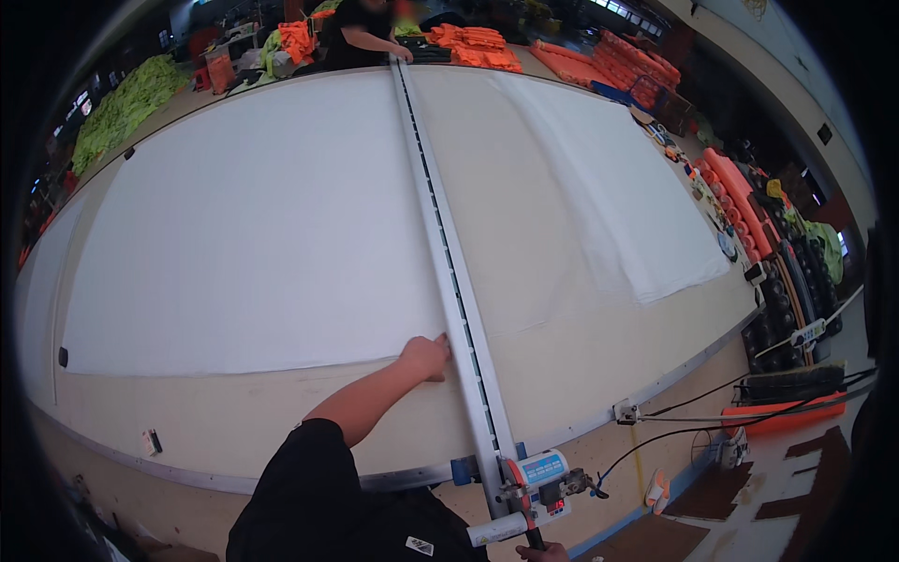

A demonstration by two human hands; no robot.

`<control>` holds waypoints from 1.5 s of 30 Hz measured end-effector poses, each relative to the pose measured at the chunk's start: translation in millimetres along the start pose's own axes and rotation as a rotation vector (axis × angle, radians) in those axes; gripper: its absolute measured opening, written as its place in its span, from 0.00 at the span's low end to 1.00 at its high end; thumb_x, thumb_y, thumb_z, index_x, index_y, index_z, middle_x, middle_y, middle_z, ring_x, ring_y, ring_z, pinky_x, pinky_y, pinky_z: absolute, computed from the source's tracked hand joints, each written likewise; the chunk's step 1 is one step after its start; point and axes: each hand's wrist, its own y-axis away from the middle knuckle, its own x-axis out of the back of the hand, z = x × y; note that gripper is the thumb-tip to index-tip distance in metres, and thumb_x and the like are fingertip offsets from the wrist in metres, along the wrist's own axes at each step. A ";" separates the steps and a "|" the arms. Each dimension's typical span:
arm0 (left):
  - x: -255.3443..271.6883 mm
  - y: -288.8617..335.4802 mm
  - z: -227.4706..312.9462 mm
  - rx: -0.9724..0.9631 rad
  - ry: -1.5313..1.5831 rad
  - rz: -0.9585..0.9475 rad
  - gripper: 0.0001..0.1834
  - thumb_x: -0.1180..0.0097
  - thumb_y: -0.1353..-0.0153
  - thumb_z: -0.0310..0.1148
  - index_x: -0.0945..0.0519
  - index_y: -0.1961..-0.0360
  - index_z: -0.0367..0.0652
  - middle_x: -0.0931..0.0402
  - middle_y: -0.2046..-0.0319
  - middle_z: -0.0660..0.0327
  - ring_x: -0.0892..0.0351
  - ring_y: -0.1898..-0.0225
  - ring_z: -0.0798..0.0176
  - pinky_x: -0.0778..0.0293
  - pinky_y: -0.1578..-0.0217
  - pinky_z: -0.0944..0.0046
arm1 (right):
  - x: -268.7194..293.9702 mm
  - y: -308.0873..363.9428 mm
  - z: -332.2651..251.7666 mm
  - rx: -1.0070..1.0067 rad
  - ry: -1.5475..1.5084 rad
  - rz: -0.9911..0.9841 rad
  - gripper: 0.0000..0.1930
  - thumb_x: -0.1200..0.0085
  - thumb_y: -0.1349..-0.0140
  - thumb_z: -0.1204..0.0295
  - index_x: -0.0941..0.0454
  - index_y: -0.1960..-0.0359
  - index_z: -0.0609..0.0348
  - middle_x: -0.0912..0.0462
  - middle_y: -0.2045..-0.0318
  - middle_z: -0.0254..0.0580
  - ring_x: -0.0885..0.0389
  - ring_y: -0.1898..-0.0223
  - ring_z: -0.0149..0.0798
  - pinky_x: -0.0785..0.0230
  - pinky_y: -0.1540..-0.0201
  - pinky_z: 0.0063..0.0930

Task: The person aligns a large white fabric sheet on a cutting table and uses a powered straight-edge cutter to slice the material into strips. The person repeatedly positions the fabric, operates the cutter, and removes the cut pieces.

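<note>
A long metal rail (459, 300) with a dark slotted strip spans the table from the near edge to the far edge. My left hand (426, 358) rests beside the rail's left side, at the near edge of the white fabric (253, 225). Its fingers are apart, with fingertips at the rail and nothing visibly held. At the rail's near end sits a cutting machine (543, 468) with a white and blue cylinder and a small lit display. Below it, my right hand (545, 553) is closed around a black handle (536, 538), partly cut off by the lower edge.
A co-worker's hand (401, 51) touches the rail's far end. More white fabric (646, 206) lies right of the rail. Tools (660, 136) line the table's right edge. Cables (646, 440) hang at the near right. Orange bundles (478, 42) are piled beyond the table.
</note>
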 end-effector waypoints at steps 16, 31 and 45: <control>126.6 -172.4 93.0 -0.020 0.128 0.850 0.11 0.42 0.40 0.24 0.22 0.55 0.40 0.19 0.59 0.52 0.11 0.65 0.50 0.17 0.69 0.48 | -7.1 -19.9 21.6 0.071 -0.033 0.064 0.20 0.28 0.37 0.56 0.23 0.77 0.52 0.31 0.87 0.25 0.37 0.88 0.26 0.46 0.85 0.29; 210.2 247.1 -52.8 0.035 0.782 1.305 0.03 0.57 0.19 0.27 0.36 0.50 0.41 0.21 0.34 0.48 0.09 0.60 0.50 0.11 0.63 0.57 | -5.5 -73.1 52.0 0.146 -0.073 -0.039 0.18 0.29 0.36 0.58 0.21 0.75 0.55 0.30 0.87 0.29 0.36 0.89 0.27 0.43 0.87 0.29; -60.9 508.2 -243.3 0.372 0.323 1.271 0.12 0.51 0.27 0.24 0.28 0.45 0.38 0.15 0.50 0.55 0.14 0.69 0.49 0.20 0.72 0.52 | -379.8 90.4 -184.7 0.766 0.142 -0.316 0.27 0.41 0.23 0.56 0.20 0.39 0.71 0.11 0.49 0.52 0.11 0.47 0.43 0.14 0.50 0.36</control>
